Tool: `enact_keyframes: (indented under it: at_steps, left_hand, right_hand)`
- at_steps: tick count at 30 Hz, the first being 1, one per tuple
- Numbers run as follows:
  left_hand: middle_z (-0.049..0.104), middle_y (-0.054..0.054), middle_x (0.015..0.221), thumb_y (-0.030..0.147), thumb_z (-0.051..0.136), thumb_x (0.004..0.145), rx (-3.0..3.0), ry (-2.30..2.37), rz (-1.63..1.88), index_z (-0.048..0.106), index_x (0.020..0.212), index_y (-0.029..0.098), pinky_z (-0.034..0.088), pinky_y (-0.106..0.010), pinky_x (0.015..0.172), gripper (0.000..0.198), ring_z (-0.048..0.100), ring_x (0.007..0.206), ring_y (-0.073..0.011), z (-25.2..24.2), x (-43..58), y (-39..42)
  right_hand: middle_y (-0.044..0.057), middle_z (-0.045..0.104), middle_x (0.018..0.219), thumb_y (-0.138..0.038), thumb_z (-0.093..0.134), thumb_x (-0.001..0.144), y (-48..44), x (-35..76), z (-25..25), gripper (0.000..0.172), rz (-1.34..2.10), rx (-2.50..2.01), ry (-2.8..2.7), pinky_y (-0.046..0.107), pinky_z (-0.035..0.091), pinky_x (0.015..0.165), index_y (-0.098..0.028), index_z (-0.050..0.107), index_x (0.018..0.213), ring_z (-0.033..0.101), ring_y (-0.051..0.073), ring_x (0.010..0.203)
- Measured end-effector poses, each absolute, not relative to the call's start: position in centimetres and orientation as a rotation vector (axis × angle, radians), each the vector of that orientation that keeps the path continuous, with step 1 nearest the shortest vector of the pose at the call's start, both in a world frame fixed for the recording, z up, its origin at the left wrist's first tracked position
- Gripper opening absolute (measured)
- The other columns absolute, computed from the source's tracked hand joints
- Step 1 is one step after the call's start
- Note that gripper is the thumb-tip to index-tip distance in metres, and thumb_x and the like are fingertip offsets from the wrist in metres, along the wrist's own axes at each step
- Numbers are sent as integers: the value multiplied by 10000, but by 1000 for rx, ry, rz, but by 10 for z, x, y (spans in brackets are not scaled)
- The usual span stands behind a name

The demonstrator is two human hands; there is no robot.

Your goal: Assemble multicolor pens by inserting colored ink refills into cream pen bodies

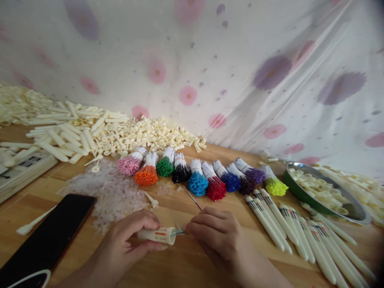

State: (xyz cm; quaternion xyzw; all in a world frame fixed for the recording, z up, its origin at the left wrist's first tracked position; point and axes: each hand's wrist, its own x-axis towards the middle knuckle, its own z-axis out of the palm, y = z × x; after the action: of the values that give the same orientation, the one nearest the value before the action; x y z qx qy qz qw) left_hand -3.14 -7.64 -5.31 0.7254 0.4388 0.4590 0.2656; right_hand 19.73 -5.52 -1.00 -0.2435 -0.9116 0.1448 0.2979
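Cream barrel [156, 235] in left grip [129, 237], right grip [216, 235] beside

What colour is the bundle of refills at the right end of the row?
The bundle is bright yellow-green; the head view shows it.

A thin white cloth [192, 60] printed with round pink and purple flowers hangs behind as a backdrop. It is slack and creased, and it comes down to the far edge of a warm-brown wooden tabletop [186, 266]. The light is soft and even, and shadows are faint.
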Motion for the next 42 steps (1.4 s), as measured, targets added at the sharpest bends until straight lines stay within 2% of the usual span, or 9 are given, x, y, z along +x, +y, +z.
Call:
enact_keyframes:
  at_steps: [5,11,19,22,25,28,33,38,42]
  left_hand:
    - [734,35,764,211,707,723,2142,1188,1307,638,833,269,566,-206,685,142,704,700,-135,-51,-32,-77]
    - [743,15,787,258,639,783,2347,1287,1274,657,845,271,575,-228,670,66,714,718,-154,-49,-35,-77]
    - [731,16,780,215,625,768,2392,1404,1308,624,842,276,565,-253,680,96,704,735,-165,-49,-37,-77]
    - [704,23,731,201,609,756,2298,1467,1306,593,832,268,558,-242,613,102,693,688,-163,-53,-38,-75]
    - [653,31,696,224,592,750,2149,1598,1277,549,790,259,535,-228,533,68,669,624,-159,-60,-42,-74]
    - [621,40,682,298,591,773,2017,1678,1192,521,774,252,522,-242,555,84,645,614,-158,-67,-46,-73]
    - [645,12,719,448,576,785,1738,1712,1112,495,781,239,508,-279,617,224,642,679,-188,-72,-49,-71]
    - [649,3,728,526,574,755,1579,1687,1050,498,775,242,488,-279,606,295,632,682,-202,-72,-48,-68]
    - [636,9,703,541,583,737,1565,1664,1065,514,759,243,471,-274,599,307,614,678,-202,-74,-45,-69]
  right_hand:
    - [54,640,725,-85,406,911,-55,195,-8,197,403,-648,-2383,250,422,565,-135,596,920,537,144,644]
    - [65,662,737,-125,412,925,-57,192,-11,179,295,-662,-2340,251,461,575,-139,590,933,576,146,647]
    - [69,678,827,-164,477,909,-53,200,-11,153,274,-812,-2339,254,495,625,-144,620,963,619,157,729]
    - [53,679,830,-181,501,893,-43,204,-25,133,303,-1030,-2335,250,495,623,-167,628,932,630,154,713]
    - [23,683,777,-136,566,836,-33,203,-46,79,182,-1334,-2416,242,482,602,-179,630,852,643,160,680]
    - [35,672,715,-148,610,799,-29,200,-63,51,29,-1526,-2458,254,456,562,-165,608,751,646,194,660]
    - [38,646,671,-251,611,812,-31,195,-67,158,-81,-1610,-2424,251,374,502,-182,552,683,619,201,616]
    - [-5,624,665,-298,560,863,-22,180,-43,150,-137,-1642,-2373,232,348,527,-198,546,753,585,147,615]
    - [42,642,812,-317,552,869,3,151,-24,129,-215,-1601,-2386,264,377,629,-190,570,874,571,197,814]
